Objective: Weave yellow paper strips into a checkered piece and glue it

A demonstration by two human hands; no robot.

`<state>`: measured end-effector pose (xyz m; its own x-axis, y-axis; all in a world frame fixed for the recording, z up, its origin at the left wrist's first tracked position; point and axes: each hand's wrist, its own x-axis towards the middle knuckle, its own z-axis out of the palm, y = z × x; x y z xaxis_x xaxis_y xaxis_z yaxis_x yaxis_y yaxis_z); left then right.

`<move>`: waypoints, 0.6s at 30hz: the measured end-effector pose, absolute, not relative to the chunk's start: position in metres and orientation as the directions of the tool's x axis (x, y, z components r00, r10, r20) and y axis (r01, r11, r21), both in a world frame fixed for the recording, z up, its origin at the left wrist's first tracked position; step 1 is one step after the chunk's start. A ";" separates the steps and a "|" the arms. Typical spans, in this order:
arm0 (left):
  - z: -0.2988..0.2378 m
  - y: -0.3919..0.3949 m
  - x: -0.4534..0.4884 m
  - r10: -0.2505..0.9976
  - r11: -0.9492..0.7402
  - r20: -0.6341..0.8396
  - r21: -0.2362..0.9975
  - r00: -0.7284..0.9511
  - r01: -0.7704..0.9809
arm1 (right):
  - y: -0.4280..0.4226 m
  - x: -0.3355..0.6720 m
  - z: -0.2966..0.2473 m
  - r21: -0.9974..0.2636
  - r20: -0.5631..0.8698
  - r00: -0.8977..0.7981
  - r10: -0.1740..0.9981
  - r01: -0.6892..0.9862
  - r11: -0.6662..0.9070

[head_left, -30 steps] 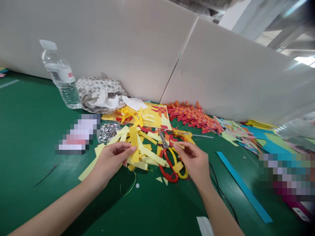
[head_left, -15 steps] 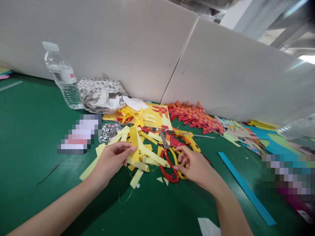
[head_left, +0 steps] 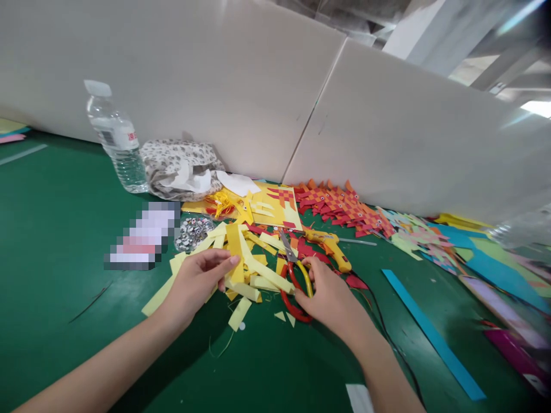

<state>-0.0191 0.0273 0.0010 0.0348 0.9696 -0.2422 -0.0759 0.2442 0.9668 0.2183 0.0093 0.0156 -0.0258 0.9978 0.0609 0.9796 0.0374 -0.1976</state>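
Between the thumb and fingers of my left hand [head_left: 206, 275] is a darker yellow paper strip [head_left: 235, 244], held upright over a heap of pale and deep yellow paper strips [head_left: 258, 267]. My right hand [head_left: 329, 292] is at the scissors [head_left: 297, 281], its fingers curled round the yellow handle loop. The scissors lie with the blades pointing away from me, and their red loop is partly covered by my thumb. Just beyond that hand lies a yellow glue gun [head_left: 331, 246]. Small pale paper scraps [head_left: 284, 316] rest on the table near the scissors.
A water bottle [head_left: 116, 140] and a patterned cloth pouch [head_left: 181, 166] stand by the partition. Googly eyes [head_left: 193, 232] lie behind my left hand. Woven red-orange paper fish [head_left: 340, 206] are piled at the back. A blue strip [head_left: 430, 332] and a black cord [head_left: 387, 330] lie right.
My right hand has moved a little left and closed in on the scissors' handles. The left hand keeps its strip in nearly the same spot. The view has shifted slightly.
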 end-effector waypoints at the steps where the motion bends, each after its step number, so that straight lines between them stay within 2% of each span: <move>1: 0.002 0.027 -0.019 0.969 0.245 -0.244 0.967 0.033 -0.074 | 0.009 0.215 0.014 -0.182 0.033 -0.006 0.999 0.983 0.012; 4: 0.003 0.027 -0.019 0.967 0.254 -0.252 0.964 0.029 -0.079 | 0.010 0.213 0.008 -0.151 0.046 0.071 0.996 0.986 -0.064; 7: 0.004 0.027 -0.020 0.964 0.266 -0.265 0.958 0.021 -0.106 | 0.015 0.224 0.005 -0.173 0.150 0.144 0.978 0.978 -0.117; 10: 0.005 0.027 -0.020 0.962 0.272 -0.272 0.952 0.020 -0.141 | 0.018 0.234 0.009 -0.297 0.222 0.225 0.949 0.942 -0.154; 11: 0.005 0.027 -0.020 0.962 0.273 -0.273 0.950 0.022 -0.151 | 0.019 0.235 0.011 -0.358 0.254 0.261 0.931 0.920 -0.160; 13: 0.004 0.026 -0.018 0.961 0.275 -0.274 0.949 0.027 -0.157 | 0.018 0.229 0.014 -0.560 0.267 0.308 0.913 0.821 -0.113; 15: 0.003 0.025 -0.015 0.962 0.274 -0.270 0.952 0.045 -0.136 | 0.015 0.216 0.014 -0.811 0.129 0.266 0.955 0.583 -0.053; 16: 0.003 0.024 -0.014 0.961 0.274 -0.269 0.954 0.058 -0.122 | 0.014 0.207 0.013 -0.897 0.035 0.225 0.974 0.437 -0.069; 18: 0.002 0.022 -0.010 0.960 0.274 -0.266 0.956 0.084 -0.102 | 0.010 0.189 0.010 -0.967 -0.097 0.114 0.989 0.226 -0.121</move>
